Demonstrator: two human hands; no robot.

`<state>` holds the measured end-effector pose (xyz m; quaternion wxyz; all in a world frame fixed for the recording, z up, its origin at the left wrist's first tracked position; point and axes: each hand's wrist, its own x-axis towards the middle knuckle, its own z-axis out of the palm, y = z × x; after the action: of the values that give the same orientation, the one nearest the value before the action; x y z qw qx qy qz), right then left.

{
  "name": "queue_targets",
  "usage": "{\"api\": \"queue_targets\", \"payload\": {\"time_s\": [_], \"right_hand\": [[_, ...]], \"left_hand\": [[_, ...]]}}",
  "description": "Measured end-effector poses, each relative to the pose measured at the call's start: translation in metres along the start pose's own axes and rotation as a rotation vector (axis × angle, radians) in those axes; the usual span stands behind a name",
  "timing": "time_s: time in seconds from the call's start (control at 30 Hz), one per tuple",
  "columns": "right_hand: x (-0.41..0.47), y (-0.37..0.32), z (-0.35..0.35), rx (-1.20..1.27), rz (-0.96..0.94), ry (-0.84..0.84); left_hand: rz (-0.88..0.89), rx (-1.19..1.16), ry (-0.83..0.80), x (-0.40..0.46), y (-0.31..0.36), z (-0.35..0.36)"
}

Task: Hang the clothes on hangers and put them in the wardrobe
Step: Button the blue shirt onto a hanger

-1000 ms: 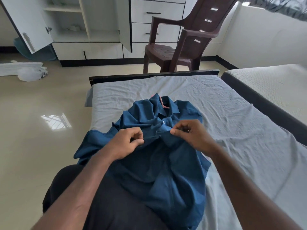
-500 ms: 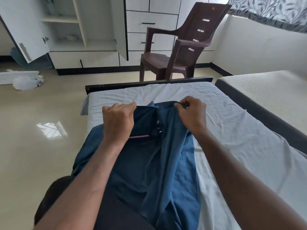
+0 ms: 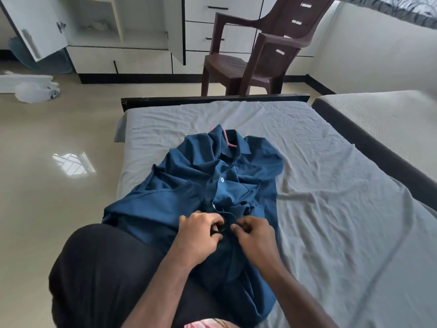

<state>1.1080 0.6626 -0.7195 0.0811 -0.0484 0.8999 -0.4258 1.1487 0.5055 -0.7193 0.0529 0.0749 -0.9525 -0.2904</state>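
The grey bedsheet [image 3: 331,209] lies bare to the right of the crumpled dark blue shirt [image 3: 189,185], open for a hand. A brown plastic armchair [image 3: 260,50] stands past the black footboard [image 3: 212,100], partly before the white wardrobe [image 3: 142,31] with its 2 open doors.

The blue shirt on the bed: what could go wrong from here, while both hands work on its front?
The blue shirt lies bunched, so the left hand and right hand might match a button to the wrong hole. The pink hanger shows only at the collar; it may sit crooked and slip out when lifted.
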Motion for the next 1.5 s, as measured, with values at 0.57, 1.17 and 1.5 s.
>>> {"api": "queue_targets", "payload": {"time_s": [0.57,1.17,1.5], "right_hand": [[0.005,-0.001,-0.017,0.652,0.037,-0.222],[0.030,0.010,-0.059,0.278,-0.297,-0.087],[0.110,-0.014,-0.152,0.364,-0.066,-0.832]], "left_hand": [[-0.223,-0.634,0.084,-0.006,-0.008,-0.014],[0.164,-0.331,0.054,0.007,-0.051,-0.096],[0.078,-0.466,-0.375,0.029,-0.046,-0.198]]}}
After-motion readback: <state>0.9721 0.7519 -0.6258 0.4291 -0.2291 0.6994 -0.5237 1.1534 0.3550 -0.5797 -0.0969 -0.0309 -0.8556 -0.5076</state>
